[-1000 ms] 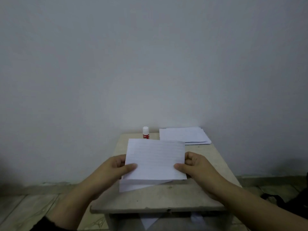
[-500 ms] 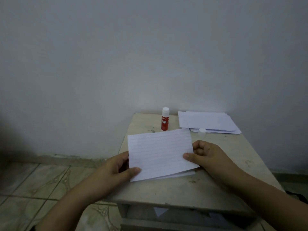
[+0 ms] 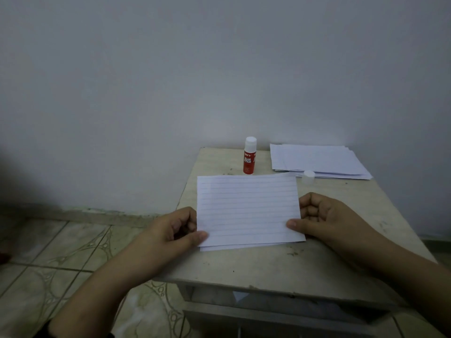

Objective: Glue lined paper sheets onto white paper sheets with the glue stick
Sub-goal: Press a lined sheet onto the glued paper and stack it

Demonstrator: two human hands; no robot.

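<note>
On the table [image 3: 268, 267], in front of the glue stick [image 3: 249, 156], the lined sheet [image 3: 247, 209] lies over a white sheet [image 3: 244, 247] that peeks out along its near edge. The left hand [image 3: 170, 231] pinches the lined sheet's left edge, thumb on top; the right hand [image 3: 322, 218] pinches its right edge likewise. Right of the glue stick sits a paper stack [image 3: 319, 161], with 1 white cap [image 3: 309, 176] at the stack's near edge.
</note>
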